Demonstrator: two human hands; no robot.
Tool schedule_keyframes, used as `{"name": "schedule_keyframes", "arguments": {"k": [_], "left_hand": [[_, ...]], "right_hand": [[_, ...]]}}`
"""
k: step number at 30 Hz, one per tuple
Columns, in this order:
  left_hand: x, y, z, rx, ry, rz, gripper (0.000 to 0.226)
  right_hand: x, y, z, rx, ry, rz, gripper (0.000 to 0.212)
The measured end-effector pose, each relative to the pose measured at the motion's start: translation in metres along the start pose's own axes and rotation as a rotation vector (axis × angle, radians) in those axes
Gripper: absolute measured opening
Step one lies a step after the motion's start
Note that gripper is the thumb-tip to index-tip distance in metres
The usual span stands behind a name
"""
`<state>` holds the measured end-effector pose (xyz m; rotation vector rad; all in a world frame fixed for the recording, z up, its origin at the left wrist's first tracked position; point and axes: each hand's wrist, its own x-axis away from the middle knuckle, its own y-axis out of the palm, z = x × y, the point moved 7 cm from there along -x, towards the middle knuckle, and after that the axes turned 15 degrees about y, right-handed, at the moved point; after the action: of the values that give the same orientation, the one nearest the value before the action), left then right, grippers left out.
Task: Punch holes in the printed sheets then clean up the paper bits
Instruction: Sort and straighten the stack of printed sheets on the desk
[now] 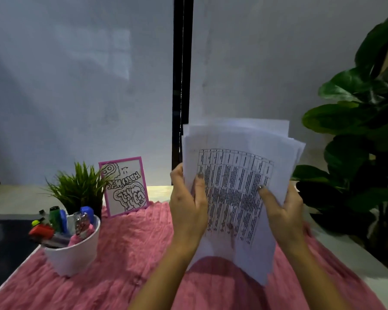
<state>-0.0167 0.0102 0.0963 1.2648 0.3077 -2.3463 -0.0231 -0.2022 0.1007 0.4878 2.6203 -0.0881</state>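
Left hand, right hand, printed sheets between

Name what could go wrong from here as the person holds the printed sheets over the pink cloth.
1. The printed sheets are fanned unevenly at the top, so holes may not line up unless squared first.
2. The left hand and right hand grip only the side edges; the bottom corner droops, so sheets might slip out.
3. The pink cloth is crinkled, so paper bits could lodge in its folds.
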Motion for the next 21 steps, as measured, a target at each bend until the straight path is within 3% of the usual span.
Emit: {"name": "schedule_keyframes", "arguments": {"k": [3,7,11,12,14,16,18,21], "left_hand": [[0.007,0.004,-0.027,0.058,-0.168,-0.061,0.026],[0.022,0.011,-0.057,0.104,-0.348,-0.13,0.052],[0.033,0.015,-0.056,0.177,-0.389,-0.131,0.014],[0.03,0.015,-0.052,0.177,-0.389,-0.12,0.023],[0.021,0.014,-0.05,0.176,-0.363,-0.077,0.07],[0.013,0.011,-0.05,0.165,-0.332,-0.052,0.089],[0.008,0.006,-0.045,0.143,-0.313,-0.06,0.082],[0.019,0.007,-0.054,0.174,-0.337,-0.137,0.054]], "right_hand": [[-0.008,-0.005,0.032,-0.071,0.159,-0.03,0.025],[-0.007,-0.002,0.069,-0.123,0.408,-0.079,0.02],[-0.004,-0.001,0.073,-0.077,0.429,-0.074,0.018],[-0.007,0.0,0.069,-0.064,0.405,-0.069,0.02],[-0.014,0.002,0.052,-0.061,0.337,-0.052,0.025],[-0.021,0.0,0.035,-0.085,0.255,-0.022,0.031],[-0.022,-0.005,0.027,-0.09,0.2,-0.012,0.033],[-0.018,-0.008,0.047,-0.048,0.253,-0.03,0.033]]}}
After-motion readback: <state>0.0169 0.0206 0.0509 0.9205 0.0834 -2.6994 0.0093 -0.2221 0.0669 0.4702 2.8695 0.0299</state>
